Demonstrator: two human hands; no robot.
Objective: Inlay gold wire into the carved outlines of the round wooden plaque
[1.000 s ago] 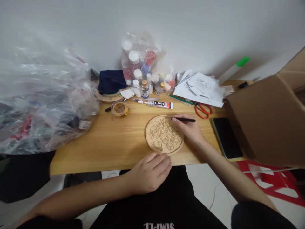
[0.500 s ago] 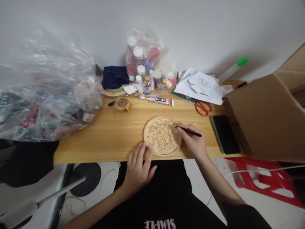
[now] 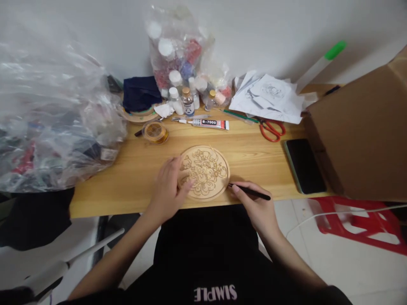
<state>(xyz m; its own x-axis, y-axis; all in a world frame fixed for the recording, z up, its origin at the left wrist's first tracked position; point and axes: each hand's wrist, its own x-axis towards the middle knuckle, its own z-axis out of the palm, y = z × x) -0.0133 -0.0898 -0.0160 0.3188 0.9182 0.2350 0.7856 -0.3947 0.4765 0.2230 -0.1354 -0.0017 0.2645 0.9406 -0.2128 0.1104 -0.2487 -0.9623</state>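
A round wooden plaque (image 3: 213, 191) with a raised rim lies near the table's front edge. Fine gold outlines form a flower pattern on its face, and a thin strand stands up near its far rim. My left hand (image 3: 169, 186) grips the plaque's left side, with the fingers along the rim and the thumb over the face. Black tweezers (image 3: 254, 193) are held in my right hand (image 3: 259, 207), pen-like. Their tips are at the plaque's right rim; whether they pinch anything is too small to tell.
Behind the plaque lie a spool of gold wire (image 3: 155, 132), a glue tube (image 3: 210, 123), small bottles (image 3: 188, 103) and red-handled scissors (image 3: 271, 130). A phone (image 3: 304, 165) and a cardboard box (image 3: 356, 140) stand right. A large plastic bag (image 3: 63, 127) fills the left.
The plaque has turned and its pattern faces another way. My left hand has moved from its near rim up onto its left side. My right hand has drawn back toward the near right rim.
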